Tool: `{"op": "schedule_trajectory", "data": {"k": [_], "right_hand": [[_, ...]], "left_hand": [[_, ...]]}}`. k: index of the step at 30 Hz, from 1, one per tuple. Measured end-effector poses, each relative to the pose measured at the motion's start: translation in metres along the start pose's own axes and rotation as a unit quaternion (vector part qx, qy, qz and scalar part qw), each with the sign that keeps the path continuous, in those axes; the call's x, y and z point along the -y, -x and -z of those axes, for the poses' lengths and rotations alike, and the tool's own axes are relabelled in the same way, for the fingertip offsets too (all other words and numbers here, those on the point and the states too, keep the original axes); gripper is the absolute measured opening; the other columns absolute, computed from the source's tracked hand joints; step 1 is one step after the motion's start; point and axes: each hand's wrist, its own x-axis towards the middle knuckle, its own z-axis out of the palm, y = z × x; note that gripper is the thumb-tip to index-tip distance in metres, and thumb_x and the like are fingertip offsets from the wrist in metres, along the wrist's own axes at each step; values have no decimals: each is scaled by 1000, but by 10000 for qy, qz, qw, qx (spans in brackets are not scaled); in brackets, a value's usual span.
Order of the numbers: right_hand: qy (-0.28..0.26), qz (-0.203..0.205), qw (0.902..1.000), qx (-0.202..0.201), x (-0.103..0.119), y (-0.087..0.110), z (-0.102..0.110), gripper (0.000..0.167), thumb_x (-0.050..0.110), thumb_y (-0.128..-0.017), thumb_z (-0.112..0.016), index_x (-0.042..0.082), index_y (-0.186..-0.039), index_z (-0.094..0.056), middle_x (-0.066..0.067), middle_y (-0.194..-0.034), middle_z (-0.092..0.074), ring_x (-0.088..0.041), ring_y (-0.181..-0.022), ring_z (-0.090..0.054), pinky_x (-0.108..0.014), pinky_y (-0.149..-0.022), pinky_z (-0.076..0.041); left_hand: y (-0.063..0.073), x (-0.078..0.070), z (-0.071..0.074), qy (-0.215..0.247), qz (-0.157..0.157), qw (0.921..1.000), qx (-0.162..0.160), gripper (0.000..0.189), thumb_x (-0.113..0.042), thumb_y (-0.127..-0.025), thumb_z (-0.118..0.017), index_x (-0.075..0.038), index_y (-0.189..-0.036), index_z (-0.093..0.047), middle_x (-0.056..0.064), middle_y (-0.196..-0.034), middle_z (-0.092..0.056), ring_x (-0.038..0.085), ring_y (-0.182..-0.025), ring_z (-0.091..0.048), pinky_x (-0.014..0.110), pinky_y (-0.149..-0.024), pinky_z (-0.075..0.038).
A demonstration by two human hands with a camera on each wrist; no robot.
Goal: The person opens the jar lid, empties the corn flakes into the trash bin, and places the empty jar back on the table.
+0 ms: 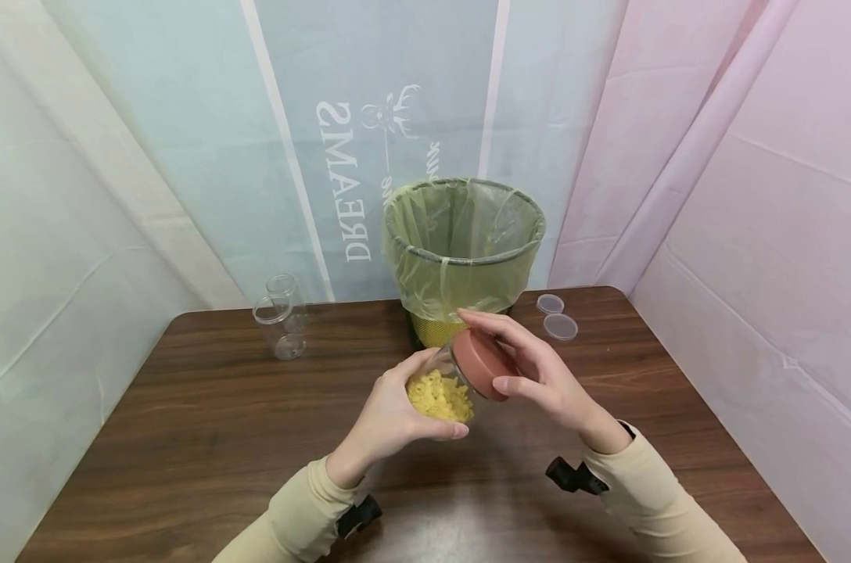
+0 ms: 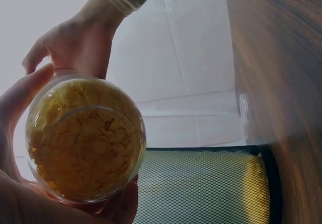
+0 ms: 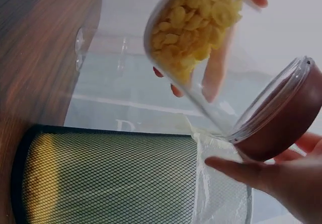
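My left hand (image 1: 393, 410) grips a clear jar (image 3: 188, 83), which leans toward the right over the table. Yellow flakes (image 1: 439, 396) fill its lower part; through the jar's bottom in the left wrist view the flakes (image 2: 95, 138) look golden. With thumb and fingers my right hand (image 1: 545, 379) holds a reddish-brown lid (image 1: 483, 363) by its rim. In the right wrist view the lid (image 3: 284, 110) is tilted away from the jar's mouth, its clear sealing ring showing, its lower edge right at the jar's rim.
Behind the hands stands a mesh bin (image 1: 436, 331) with a pale yellow liner bag (image 1: 461, 285). Two clear cups (image 1: 274, 320) stand at the back left of the wooden table (image 1: 207, 422). Two clear round lids (image 1: 560, 327) lie right of the bin. Fabric curtains (image 1: 214, 141) hang around the table.
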Motion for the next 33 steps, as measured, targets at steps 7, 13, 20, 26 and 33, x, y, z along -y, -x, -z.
{"op": "schedule_trajectory", "data": {"k": [7, 13, 20, 26, 33], "right_hand": [[855, -1524, 9776, -1170, 9, 2, -7, 44, 9, -95, -53, 11, -139, -45, -8, -140, -48, -25, -130, -46, -23, -100, -44], [1679, -2407, 9465, -1342, 12, 3, -11, 48, 28, -95, -56, 16, -140, -43, -6, -138, -50, -26, -120, -55, -37, -91, -52], [2157, -3299, 9125, -1093, 13, 0, -16, 64, 51, -93, -51, 12, -143, -38, -8, -133, -53, -25, -114, -59, -41, -88, -52], [2277, -3206, 9126, -1117, 11, 0, -18, 57, 49, -93, -53, 15, -138, -47, -3, -123, -58, -19, -107, -62, -37, -86, -52], [2312, -2131, 9420, -1176, 10, 4, -19, 48, 26, -92, -61, 14, -137, -50, 0, -124, -57, -13, -103, -57, -25, -84, -48]], "left_hand": [[0, 3, -5, -476, -7, 9982, -365, 92, -34, -51, -92, -24, -133, -51, -13, -120, -64, 9, -105, -55, 35, -92, -44], [-1, 4, -9, -1095, -207, 9905, -806, 91, -33, -48, -93, -25, -130, -54, -7, -114, -64, 11, -103, -50, 37, -86, -43], [-2, 6, -13, -1723, -598, 9765, -1148, 94, -34, -47, -93, -17, -131, -54, 1, -122, -60, 14, -104, -47, 36, -86, -46], [-1, 7, -13, -1790, -685, 9738, -1227, 94, -33, -46, -94, -17, -130, -55, -2, -121, -59, 13, -103, -47, 35, -85, -46], [1, 3, -9, -1128, -302, 9895, -854, 94, -32, -48, -93, -21, -132, -53, -5, -118, -61, 13, -101, -52, 35, -84, -46]]}}
